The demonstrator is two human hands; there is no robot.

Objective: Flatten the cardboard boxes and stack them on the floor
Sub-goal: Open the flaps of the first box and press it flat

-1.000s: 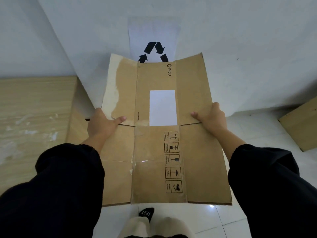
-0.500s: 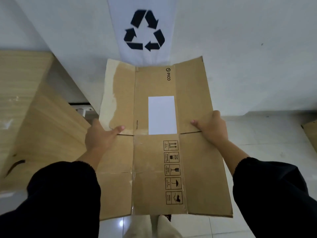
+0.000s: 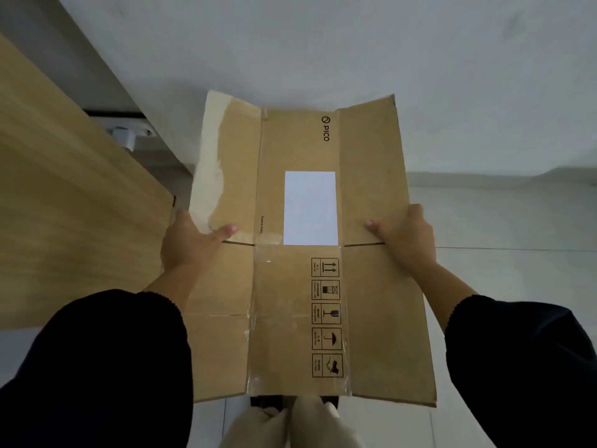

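spanning between both grips, flattened box (image 3: 300, 253).

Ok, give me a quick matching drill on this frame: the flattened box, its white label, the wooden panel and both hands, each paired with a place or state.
Things:
1. flattened brown cardboard box
2. white rectangular label
3. light wooden panel
4. left hand
5. right hand

Places or states:
A. grips the box's right edge
B. stuck on the centre panel
C. held open above the floor
D. grips the box's left edge
E. stands left of the box

Pairs: 1-C, 2-B, 3-E, 4-D, 5-A
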